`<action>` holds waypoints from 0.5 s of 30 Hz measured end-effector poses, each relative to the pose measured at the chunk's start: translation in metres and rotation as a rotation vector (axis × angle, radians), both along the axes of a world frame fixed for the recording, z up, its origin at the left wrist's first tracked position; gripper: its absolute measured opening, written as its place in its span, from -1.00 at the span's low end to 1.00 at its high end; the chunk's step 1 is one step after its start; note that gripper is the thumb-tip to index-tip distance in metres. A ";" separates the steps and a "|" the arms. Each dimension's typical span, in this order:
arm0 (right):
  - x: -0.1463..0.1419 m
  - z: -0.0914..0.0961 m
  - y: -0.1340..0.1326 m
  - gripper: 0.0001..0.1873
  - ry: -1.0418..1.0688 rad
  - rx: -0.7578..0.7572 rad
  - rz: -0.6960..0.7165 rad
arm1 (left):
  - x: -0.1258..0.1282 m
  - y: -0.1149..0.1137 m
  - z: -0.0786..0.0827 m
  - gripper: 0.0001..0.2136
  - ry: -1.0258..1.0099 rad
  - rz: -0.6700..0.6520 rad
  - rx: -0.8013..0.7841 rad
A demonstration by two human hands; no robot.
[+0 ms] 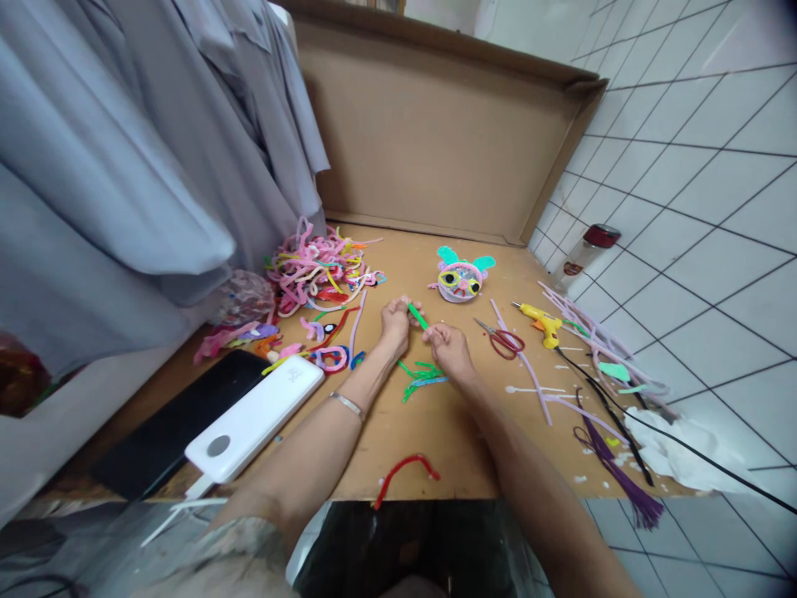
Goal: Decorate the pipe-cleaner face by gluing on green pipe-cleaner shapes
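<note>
A short green pipe cleaner (418, 316) runs between my two hands above the middle of the table. My left hand (397, 324) pinches its upper end, and my right hand (449, 347) grips the lower end with fingers closed. Just below them lie several cut green pipe cleaners (418, 380) with a light blue piece (431, 381) among them. Beyond my hands stands a round pink face ornament (459, 282) with teal ears and yellow-rimmed eyes. Red-handled scissors (506, 342) rest to the right of my right hand.
Left are a heap of pink pipe cleaners (311, 270), a white power bank (255, 418) and a black phone-like slab (187, 419). Right are a yellow glue gun (546, 325) with its cord, lilac pipe cleaners (529, 374), a purple tassel (623, 490) and a jar (582, 257). A red pipe cleaner (404, 468) lies in front.
</note>
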State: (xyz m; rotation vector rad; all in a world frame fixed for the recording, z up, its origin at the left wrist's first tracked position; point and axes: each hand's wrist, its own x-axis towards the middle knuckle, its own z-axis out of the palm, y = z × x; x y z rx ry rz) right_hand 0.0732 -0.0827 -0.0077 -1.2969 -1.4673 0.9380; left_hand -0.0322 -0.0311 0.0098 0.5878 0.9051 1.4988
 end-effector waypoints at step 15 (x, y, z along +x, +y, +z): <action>0.009 0.007 0.002 -0.51 -0.148 0.063 -0.125 | -0.002 0.002 0.001 -0.81 -0.201 0.004 -0.067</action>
